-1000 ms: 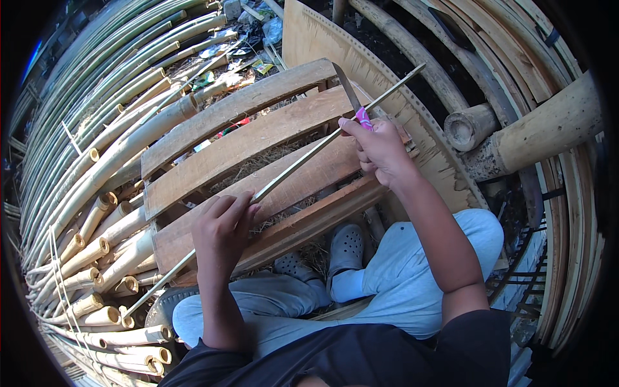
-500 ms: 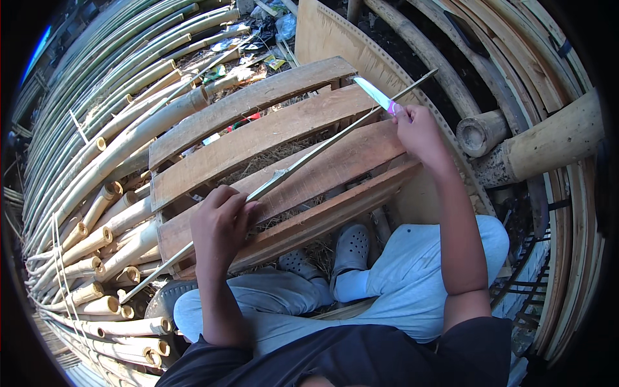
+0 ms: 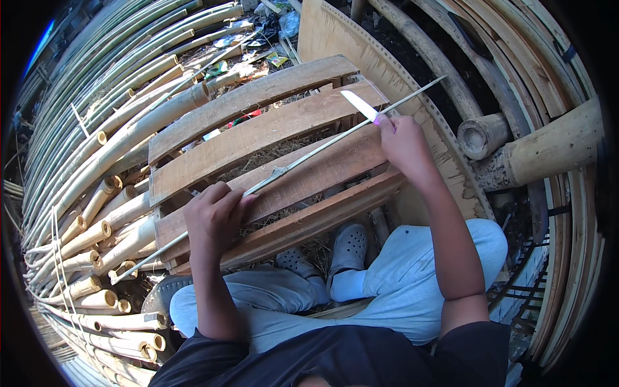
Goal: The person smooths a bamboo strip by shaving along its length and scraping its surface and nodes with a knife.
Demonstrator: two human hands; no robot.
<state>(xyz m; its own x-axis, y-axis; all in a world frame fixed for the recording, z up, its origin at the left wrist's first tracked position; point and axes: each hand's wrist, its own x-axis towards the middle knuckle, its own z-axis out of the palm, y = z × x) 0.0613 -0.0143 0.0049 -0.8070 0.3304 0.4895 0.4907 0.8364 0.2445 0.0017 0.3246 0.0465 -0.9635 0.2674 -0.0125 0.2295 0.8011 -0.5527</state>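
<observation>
A long thin bamboo strip (image 3: 322,147) runs slantwise over a low slatted wooden table (image 3: 258,145), from lower left to upper right. My left hand (image 3: 214,216) is closed round it, left of a small curl of peeled bamboo on the strip. In my right hand (image 3: 405,143) is a knife (image 3: 361,105) with a pale blade and a purple-and-white handle. The blade points up and to the left, and its base lies against or just over the strip; whether it touches I cannot tell.
Many bamboo poles (image 3: 138,209) are stacked at the left, cut ends toward me. A thick bamboo post (image 3: 554,142) and long wooden strips stand at the right. A plywood sheet (image 3: 342,35) curves behind the table. My legs and grey clogs (image 3: 350,247) are below it.
My right hand and the knife have moved slightly left and down along the strip. The strip's lower end has shifted a little left and up, and its far end slightly right.
</observation>
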